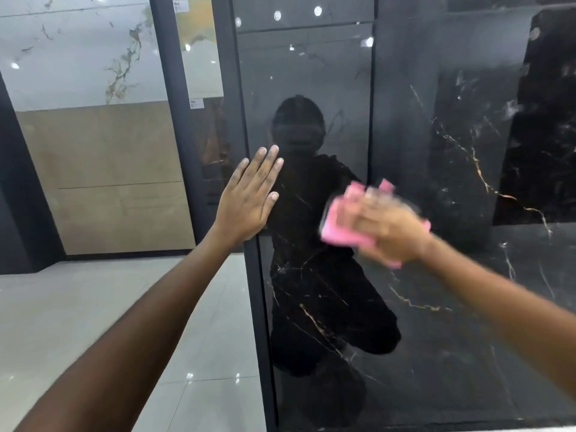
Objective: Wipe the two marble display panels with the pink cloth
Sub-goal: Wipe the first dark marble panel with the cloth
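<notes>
Marble panel (311, 275), black and gold-veined, stands before me; my left hand (246, 198) lies flat on its left edge, fingers straight, probably to brace; my blurred right hand (389, 227) presses the pink cloth (339, 226) against it, apparently mid-wipe.

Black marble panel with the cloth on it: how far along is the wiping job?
Done: nothing shows as finished. In hand: right hand presses the pink cloth against the black marble panel, motion-blurred; left hand lies flat at its frame. Left: the second panel; which one that is I cannot tell.
</notes>
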Tool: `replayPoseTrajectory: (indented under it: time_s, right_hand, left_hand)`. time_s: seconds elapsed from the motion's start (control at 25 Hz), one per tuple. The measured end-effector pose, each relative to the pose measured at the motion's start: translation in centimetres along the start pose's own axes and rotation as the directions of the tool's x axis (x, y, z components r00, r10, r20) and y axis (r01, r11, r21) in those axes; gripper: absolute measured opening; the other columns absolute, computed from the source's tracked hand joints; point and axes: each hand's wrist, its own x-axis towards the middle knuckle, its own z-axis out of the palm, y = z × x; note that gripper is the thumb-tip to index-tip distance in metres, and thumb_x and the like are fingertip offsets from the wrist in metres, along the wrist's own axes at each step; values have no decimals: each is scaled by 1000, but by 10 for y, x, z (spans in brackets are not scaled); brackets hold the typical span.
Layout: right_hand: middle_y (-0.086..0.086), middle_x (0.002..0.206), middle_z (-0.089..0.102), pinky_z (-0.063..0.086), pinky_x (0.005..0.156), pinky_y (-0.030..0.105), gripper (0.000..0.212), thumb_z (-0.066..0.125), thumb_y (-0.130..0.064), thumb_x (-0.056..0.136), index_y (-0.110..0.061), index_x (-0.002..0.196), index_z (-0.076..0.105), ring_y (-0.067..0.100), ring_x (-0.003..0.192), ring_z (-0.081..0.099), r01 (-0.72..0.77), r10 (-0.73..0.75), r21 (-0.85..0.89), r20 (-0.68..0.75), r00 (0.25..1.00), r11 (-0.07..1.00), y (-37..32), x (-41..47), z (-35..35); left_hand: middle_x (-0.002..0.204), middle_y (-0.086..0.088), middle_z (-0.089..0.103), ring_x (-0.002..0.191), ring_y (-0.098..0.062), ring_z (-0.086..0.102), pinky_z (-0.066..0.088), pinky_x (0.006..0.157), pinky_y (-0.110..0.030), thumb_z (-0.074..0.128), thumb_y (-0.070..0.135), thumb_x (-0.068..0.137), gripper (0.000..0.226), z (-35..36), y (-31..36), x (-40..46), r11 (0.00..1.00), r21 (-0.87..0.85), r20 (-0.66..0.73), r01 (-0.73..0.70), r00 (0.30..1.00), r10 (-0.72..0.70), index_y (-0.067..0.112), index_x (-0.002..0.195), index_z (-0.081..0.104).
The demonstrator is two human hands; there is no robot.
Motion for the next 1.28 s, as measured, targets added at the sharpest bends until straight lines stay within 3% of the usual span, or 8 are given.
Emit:
replayPoseTrajectory:
  time_s: [0.16, 0.28, 0.4, 0.6, 0.88, 1.0, 1.12, 1.28]
  right_hand:
    - [13, 145, 49, 22, 116, 46, 66, 63, -20, 73, -12, 138, 53, 36, 139, 35, -514, 522, 104, -258, 813, 852, 11, 55, 4]
    - [9, 152, 37, 7, 122, 44, 72, 62, -21, 75, -15, 144, 43, 30, 146, 20, -115, 120, 121, -28, 992, 986, -116, 8, 44]
    - [1, 153, 34, -1, 123, 41, 70, 70, -28, 75, -18, 141, 48, 21, 150, 10, 340, -371, 166, 223, 901, 926, -150, -36, 48]
    - [9, 144, 50, 13, 119, 41, 56, 57, -24, 80, -13, 135, 57, 29, 138, 34, -340, 347, 109, -49, 937, 934, -87, 57, 31]
    - [-1, 145, 49, -8, 122, 39, 54, 62, -19, 78, -19, 131, 61, 16, 142, 32, 449, -501, 228, 290, 815, 864, -165, -36, 48]
    - [6, 142, 52, 16, 120, 42, 52, 48, -21, 81, -15, 131, 61, 24, 137, 34, 48, -53, 54, 81, 995, 997, -60, 8, 20]
    - [9, 146, 47, 20, 116, 46, 61, 55, -26, 77, -15, 137, 54, 31, 136, 37, -382, 384, 32, -109, 917, 923, -37, 26, 14]
    - [-1, 150, 41, -4, 122, 45, 69, 69, -22, 71, -25, 138, 51, 22, 147, 16, 298, -319, 121, 236, 918, 947, -159, -47, 49]
  left_hand:
    - [160, -9, 21, 149, -25, 18, 10, 122, -39, 35, 23, 100, 56, 4, 0, 2, 1000, -14, -38, 23, 999, -24, 8, 153, 23]
    - [160, -10, 25, 148, -25, 19, 10, 122, -38, 37, 21, 100, 56, 2, 1, -1, 999, -29, -47, 25, 999, -27, 8, 153, 26]
    - [159, -11, 26, 148, -26, 20, 14, 122, -40, 36, 21, 100, 55, -1, 0, 1, 999, -25, -30, 23, 999, -23, 8, 153, 26]
    - [158, -11, 30, 147, -27, 23, 18, 120, -43, 36, 22, 101, 53, 6, -3, 0, 1000, -14, -74, -11, 997, 10, 10, 152, 31]
    - [158, -10, 29, 147, -28, 22, 14, 120, -43, 37, 23, 101, 53, -1, 1, -1, 1000, -11, -30, 12, 999, -12, 13, 152, 30]
    - [158, -9, 28, 147, -28, 21, 15, 120, -44, 40, 21, 100, 55, 0, 3, -1, 999, -27, -33, 35, 999, -36, 13, 153, 28]
    - [159, -9, 28, 147, -28, 21, 14, 120, -44, 40, 21, 100, 55, 1, 3, -2, 999, -27, -42, 35, 998, -37, 13, 153, 27]
    - [159, -9, 27, 147, -28, 20, 13, 120, -43, 37, 22, 100, 55, -4, 5, -1, 997, -49, -2, 56, 998, -56, 14, 153, 26]
